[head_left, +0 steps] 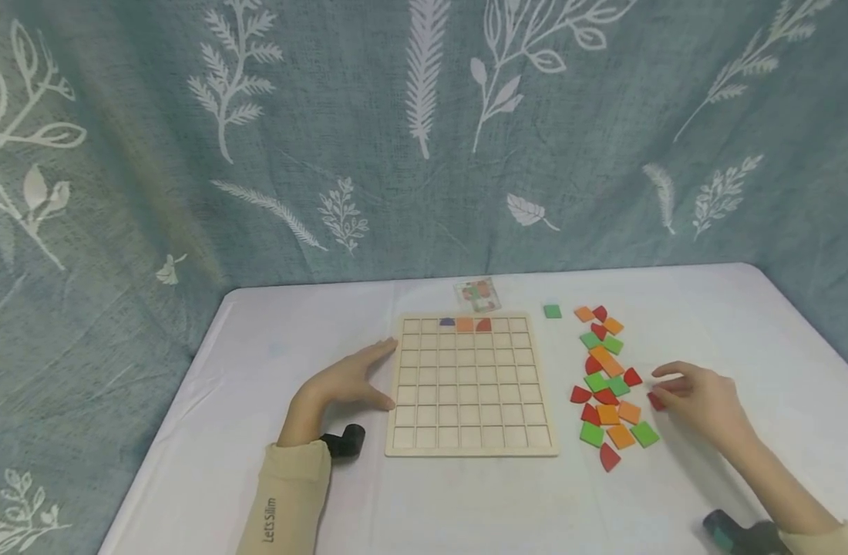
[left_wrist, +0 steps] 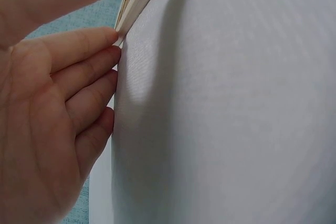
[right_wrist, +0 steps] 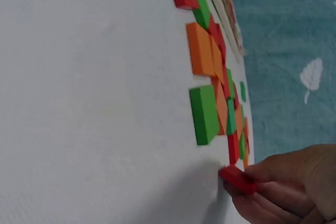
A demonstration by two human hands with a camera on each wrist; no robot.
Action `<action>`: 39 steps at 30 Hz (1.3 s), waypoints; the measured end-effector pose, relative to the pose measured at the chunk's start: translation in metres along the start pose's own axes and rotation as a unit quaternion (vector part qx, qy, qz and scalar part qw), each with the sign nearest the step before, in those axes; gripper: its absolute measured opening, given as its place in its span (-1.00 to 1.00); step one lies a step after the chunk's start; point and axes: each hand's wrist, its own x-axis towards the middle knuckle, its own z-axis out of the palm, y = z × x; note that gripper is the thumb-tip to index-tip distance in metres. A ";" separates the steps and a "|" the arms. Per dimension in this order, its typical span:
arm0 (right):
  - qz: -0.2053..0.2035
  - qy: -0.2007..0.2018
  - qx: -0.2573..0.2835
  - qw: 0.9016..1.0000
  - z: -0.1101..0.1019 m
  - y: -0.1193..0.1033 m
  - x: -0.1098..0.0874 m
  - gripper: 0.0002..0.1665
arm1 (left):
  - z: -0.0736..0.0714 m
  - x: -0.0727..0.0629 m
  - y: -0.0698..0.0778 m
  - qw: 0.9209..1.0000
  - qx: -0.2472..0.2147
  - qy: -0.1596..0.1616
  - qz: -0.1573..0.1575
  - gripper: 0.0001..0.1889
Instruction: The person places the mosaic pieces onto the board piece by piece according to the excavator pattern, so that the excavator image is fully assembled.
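A wooden grid board [head_left: 472, 385] lies on the white table. In its top row sit a purple piece [head_left: 448, 322], an orange square [head_left: 464, 325] and a red quarter-circle [head_left: 483, 325]. My left hand [head_left: 351, 378] rests at the board's left edge, thumb and fingertips touching the rim, as the left wrist view also shows. At the right, my right hand [head_left: 701, 401] pinches a red piece [right_wrist: 239, 179] between thumb and fingers, close over the table. Just left of that hand lies a loose spread of red, orange and green tiles [head_left: 607, 415].
A small patterned card [head_left: 477, 294] lies behind the board, touching its top edge. One green square [head_left: 552, 311] sits apart, right of the card. Black wrist devices [head_left: 344, 443] are on both arms. A teal leaf-patterned curtain [head_left: 396, 193] hangs behind the table.
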 end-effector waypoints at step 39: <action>0.096 -0.112 0.157 0.977 -0.020 0.040 0.024 -0.14 | 0.002 -0.002 0.002 1.000 -0.002 0.008 -0.012 0.05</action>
